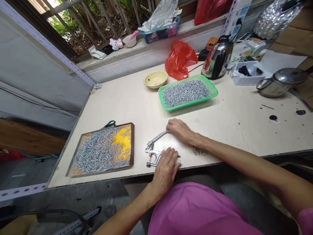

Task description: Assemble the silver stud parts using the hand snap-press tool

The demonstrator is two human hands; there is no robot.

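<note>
Nearest you, your left grip [165, 168] lies over the pliers' lower handle; I cannot tell whether it clasps underneath. The pliers [155, 152] rest on the tabletop [122, 98], jutting leftward from that grip. Just beyond, your right grip [179, 130] curls around the raised upper handle's end. You seem to be readying a squeeze; the next move likely calls for steadying below while pressing the upper handle down. Left of both grips sits a tray [132, 143] of small metal pieces [95, 151]; beyond the right, a green basket [190, 105] holds similar ones.
</note>
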